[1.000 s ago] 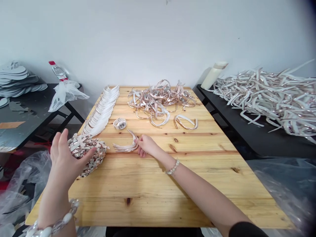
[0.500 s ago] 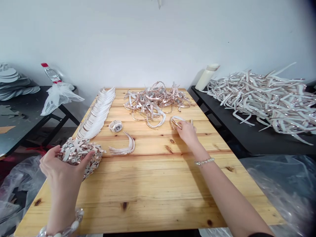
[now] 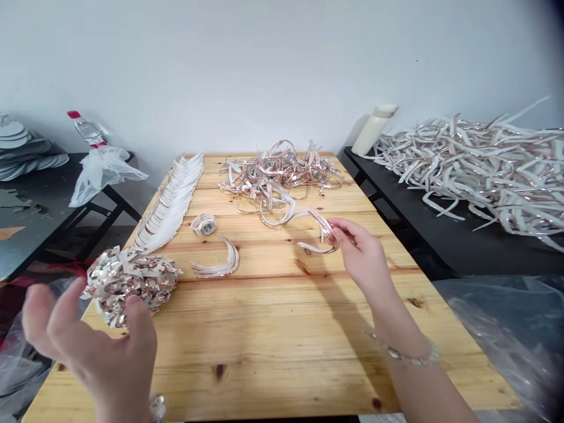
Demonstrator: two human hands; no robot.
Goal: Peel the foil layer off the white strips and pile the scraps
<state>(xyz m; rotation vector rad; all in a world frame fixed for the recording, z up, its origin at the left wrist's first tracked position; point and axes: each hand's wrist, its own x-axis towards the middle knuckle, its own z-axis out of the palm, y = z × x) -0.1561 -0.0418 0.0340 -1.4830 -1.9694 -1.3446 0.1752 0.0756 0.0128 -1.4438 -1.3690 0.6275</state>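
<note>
My right hand (image 3: pixel 363 255) pinches a curved strip (image 3: pixel 325 224), white with a shiny rose-gold side, above the right half of the wooden table (image 3: pixel 264 335). Fingers apart, my left hand (image 3: pixel 99 346) is at the near side of a bundle of crumpled white and rose-gold strips (image 3: pixel 136 279), holding nothing. Between the hands lies a small set of curved strips (image 3: pixel 220 264), with a pale wristwatch (image 3: pixel 204 224) just behind it. A tangled pile of similar strips (image 3: pixel 282 170) sits at the far edge.
A long row of overlapping white strips (image 3: pixel 171 200) lies along the table's left side. On the right, a black table (image 3: pixel 423 235) bears a large heap of strips (image 3: pixel 480 164) and a cream cylinder (image 3: pixel 374 130). A bottle (image 3: pixel 88 130) and plastic bag (image 3: pixel 103 170) stand left.
My right hand has lifted the curved strip off the table and drawn it nearer and rightward. My left hand has let go of the crumpled bundle and pulled back toward me.
</note>
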